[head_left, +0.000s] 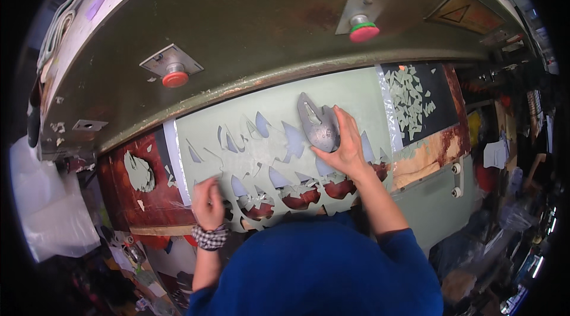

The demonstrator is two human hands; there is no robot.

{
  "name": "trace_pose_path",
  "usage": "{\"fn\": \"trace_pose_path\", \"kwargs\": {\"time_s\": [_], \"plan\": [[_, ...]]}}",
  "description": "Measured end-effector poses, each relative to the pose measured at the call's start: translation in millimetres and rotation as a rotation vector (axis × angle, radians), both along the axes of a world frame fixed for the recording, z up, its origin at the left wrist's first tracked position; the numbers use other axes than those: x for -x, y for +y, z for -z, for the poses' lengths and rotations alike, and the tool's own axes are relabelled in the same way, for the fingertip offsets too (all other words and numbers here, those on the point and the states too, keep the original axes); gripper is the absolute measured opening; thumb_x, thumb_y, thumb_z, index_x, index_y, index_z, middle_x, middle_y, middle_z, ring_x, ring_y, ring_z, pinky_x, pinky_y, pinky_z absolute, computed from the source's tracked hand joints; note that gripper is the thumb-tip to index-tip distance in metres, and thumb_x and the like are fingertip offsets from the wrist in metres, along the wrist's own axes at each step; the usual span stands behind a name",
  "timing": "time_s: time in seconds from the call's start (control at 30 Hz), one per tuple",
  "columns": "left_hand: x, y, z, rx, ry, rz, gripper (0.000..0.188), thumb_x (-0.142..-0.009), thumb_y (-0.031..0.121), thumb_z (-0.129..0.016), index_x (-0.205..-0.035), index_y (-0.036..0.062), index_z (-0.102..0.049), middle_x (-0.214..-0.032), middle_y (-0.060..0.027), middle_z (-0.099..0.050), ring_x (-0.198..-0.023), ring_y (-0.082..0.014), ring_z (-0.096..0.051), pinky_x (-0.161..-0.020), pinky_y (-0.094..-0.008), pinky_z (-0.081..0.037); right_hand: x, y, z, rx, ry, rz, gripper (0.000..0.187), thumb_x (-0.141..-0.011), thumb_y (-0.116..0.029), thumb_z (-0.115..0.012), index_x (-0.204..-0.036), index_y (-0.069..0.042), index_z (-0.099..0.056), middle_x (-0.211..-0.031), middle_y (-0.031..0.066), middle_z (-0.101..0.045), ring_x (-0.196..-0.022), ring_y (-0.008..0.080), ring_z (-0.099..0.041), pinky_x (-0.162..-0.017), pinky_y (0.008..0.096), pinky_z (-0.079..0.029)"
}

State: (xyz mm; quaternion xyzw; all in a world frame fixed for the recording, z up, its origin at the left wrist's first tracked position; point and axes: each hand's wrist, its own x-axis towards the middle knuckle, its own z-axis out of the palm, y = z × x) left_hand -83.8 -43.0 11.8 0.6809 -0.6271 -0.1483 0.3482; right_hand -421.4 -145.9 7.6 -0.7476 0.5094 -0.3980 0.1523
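A grey metal cutting die (320, 129), with a pointed end and an open slot, rests on a pale green sheet (249, 114). My right hand (347, 147) grips the die's right side, thumb at the near end and fingers along the far edge. Curved, pointed holes run across the sheet, showing blue and dark red beneath, and small offcuts (255, 202) lie in the near ones. At the sheet's near left part is my left hand (209, 204), its fingers curled together and slightly blurred. Whatever they may hold is hidden.
Above the sheet looms a dark green machine beam with a red button (175, 78) and a pink-red button (363, 33). Cut green pieces (139, 172) are stacked at left. Many scraps (407, 99) cover a dark board at right. A plastic bag (53, 203) hangs far left.
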Motion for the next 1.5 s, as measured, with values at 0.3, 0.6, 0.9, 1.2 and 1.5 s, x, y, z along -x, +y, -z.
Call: {"fn": "trace_pose_path", "kwargs": {"time_s": [0.3, 0.6, 0.9, 1.2, 1.5], "plan": [[-71, 16, 55, -0.144, -0.151, -0.316, 0.03, -0.096, 0.023, -0.049, -0.076, 0.0015, -0.055, -0.066, -0.0226, -0.052, -0.063, -0.0395, -0.052, -0.059, -0.0465, -0.039, -3, -86, -58, 0.189, -0.164, 0.405, 0.094, -0.079, -0.034, -0.07, -0.145, 0.007, -0.017, -0.142, 0.0291, -0.03, -0.13, 0.0439, -0.033, -0.107, 0.049, -0.03], [-116, -75, 116, -0.01, -0.233, -0.327, 0.029, -0.097, 0.022, -0.044, -0.086, 0.0002, -0.06, -0.076, -0.0236, -0.06, -0.068, -0.0413, -0.058, -0.062, -0.0451, -0.046, -15, -161, -60, 0.33, -0.1, 0.6, 0.098, -0.085, -0.054, -0.057, -0.145, 0.008, -0.011, -0.149, 0.0361, -0.004, -0.14, 0.0512, -0.006, -0.113, 0.0557, -0.012], [-130, -148, 102, 0.02, -0.059, -0.367, 0.029, -0.095, 0.024, -0.053, -0.101, -0.0015, -0.066, -0.091, -0.0193, -0.068, -0.08, -0.0328, -0.064, -0.072, -0.0387, -0.053, 42, -152, -22, -0.192, -0.134, 0.798, 0.07, -0.076, -0.033, -0.074, -0.132, -0.003, -0.044, -0.132, 0.0253, -0.044, -0.123, 0.0417, -0.043, -0.1, 0.0475, -0.039], [-99, -139, 72, 0.042, -0.051, -0.449, 0.028, -0.092, 0.025, -0.059, -0.091, -0.0018, -0.068, -0.084, -0.0189, -0.067, -0.076, -0.0325, -0.064, -0.069, -0.0388, -0.053, 60, -111, 41, -0.244, -0.273, 0.805, 0.022, -0.085, -0.024, -0.064, -0.085, -0.002, -0.066, -0.078, 0.0213, -0.063, -0.08, 0.0387, -0.061, -0.075, 0.0463, -0.048], [-105, -108, 77, 0.125, -0.038, -0.484, 0.024, -0.094, 0.017, -0.054, -0.104, -0.0035, -0.063, -0.1, -0.0192, -0.064, -0.088, -0.0295, -0.062, -0.078, -0.0386, -0.052, 52, -67, 20, 0.139, -0.251, 0.56, 0.051, -0.073, -0.019, -0.073, -0.118, -0.003, -0.057, -0.107, 0.0181, -0.057, -0.112, 0.0392, -0.047, -0.093, 0.0459, -0.042]]}}
